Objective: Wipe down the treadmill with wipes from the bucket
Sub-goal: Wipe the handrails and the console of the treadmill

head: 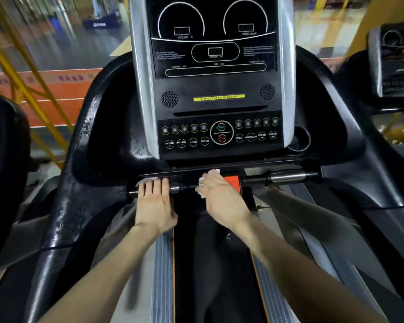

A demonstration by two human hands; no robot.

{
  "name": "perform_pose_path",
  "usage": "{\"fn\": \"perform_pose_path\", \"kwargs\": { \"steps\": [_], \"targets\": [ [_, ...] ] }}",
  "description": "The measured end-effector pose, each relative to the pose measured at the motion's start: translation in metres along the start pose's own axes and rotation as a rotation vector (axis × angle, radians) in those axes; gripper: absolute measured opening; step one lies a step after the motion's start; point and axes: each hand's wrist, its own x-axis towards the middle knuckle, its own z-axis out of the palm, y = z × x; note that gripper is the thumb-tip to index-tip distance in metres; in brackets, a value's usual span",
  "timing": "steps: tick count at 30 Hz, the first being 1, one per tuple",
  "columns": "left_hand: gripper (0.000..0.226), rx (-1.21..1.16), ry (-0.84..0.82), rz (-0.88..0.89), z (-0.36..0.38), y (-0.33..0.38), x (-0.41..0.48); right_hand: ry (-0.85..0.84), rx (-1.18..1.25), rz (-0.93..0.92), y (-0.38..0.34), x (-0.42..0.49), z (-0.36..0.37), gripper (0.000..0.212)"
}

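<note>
The treadmill's black console (216,94) fills the middle of the head view, with a horizontal handlebar (287,176) running below its button panel. My left hand (155,201) lies over the bar's left part, fingers curled over a white wipe (143,182) that peeks out beyond the fingertips. My right hand (219,197) grips the bar's middle with a second white wipe (212,172) wrapped under the fingers, beside a red safety key block (232,183). The bucket is out of sight.
The black belt (210,264) runs between ribbed grey side rails (162,276) under my forearms. Curved black side arms (79,173) flank the console, wet streaks showing on the left one. A second treadmill console (397,64) stands at the right, and yellow steel framing (33,94) at the left.
</note>
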Motion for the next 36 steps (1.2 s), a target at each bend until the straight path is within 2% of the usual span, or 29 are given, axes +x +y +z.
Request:
{"fn": "perform_pose_path", "kwargs": {
  "steps": [2,5,7,9,12,13,14,17,18,21,23,25,28,30,33,34,36],
  "targets": [
    [0.101,-0.018,-0.002,-0.014,0.003,-0.001,0.000,-0.035,0.007,-0.047,0.013,0.001,-0.010,0.042],
    [0.099,-0.051,0.031,-0.036,0.007,-0.003,-0.002,0.094,0.122,0.237,0.036,-0.018,-0.027,0.055],
    [0.100,-0.054,0.025,-0.071,0.006,0.000,-0.003,0.170,0.171,0.379,0.039,-0.021,-0.030,0.058],
    [0.102,-0.035,0.012,-0.109,0.007,0.007,-0.002,0.185,0.179,0.275,0.026,-0.013,-0.027,0.053],
    [0.109,-0.007,0.009,-0.165,0.010,0.014,0.000,0.038,0.227,-0.088,0.022,-0.017,-0.025,0.052],
    [0.110,-0.004,0.009,-0.175,0.011,0.015,0.000,0.033,0.219,-0.140,0.038,-0.024,-0.028,0.055],
    [0.111,-0.001,0.010,-0.184,0.013,0.014,0.000,0.059,0.211,-0.093,0.060,-0.036,-0.031,0.059],
    [0.118,0.009,-0.038,-0.239,0.012,0.019,0.000,0.241,0.244,0.392,0.116,-0.066,-0.041,0.064],
    [0.119,0.008,-0.066,-0.256,0.010,0.023,0.001,0.255,0.208,0.433,0.115,-0.068,-0.034,0.064],
    [0.113,-0.069,-0.106,-0.311,-0.008,0.036,0.005,0.190,0.128,0.188,0.092,-0.062,-0.003,0.064],
    [0.095,-0.191,-0.035,-0.248,-0.024,0.048,0.006,0.120,0.084,0.056,0.108,-0.069,-0.007,0.076],
    [0.078,-0.385,0.092,-0.074,-0.037,0.073,0.007,0.111,-0.018,0.005,0.146,-0.090,-0.024,0.085],
    [0.064,-0.532,0.185,0.129,-0.061,0.128,0.013,0.200,0.009,0.281,0.184,-0.112,-0.038,0.088],
    [0.062,-0.451,0.205,0.170,-0.065,0.159,0.021,0.195,-0.028,0.306,0.161,-0.100,-0.021,0.092],
    [0.061,-0.170,0.187,0.159,-0.057,0.184,0.026,0.158,0.046,0.070,0.129,-0.086,-0.004,0.064],
    [0.059,-0.115,0.187,0.152,-0.053,0.186,0.027,0.153,0.048,0.039,0.138,-0.088,-0.014,0.062],
    [0.057,-0.096,0.203,0.140,-0.050,0.188,0.028,0.187,0.023,0.113,0.179,-0.110,-0.041,0.073]
  ]
}}
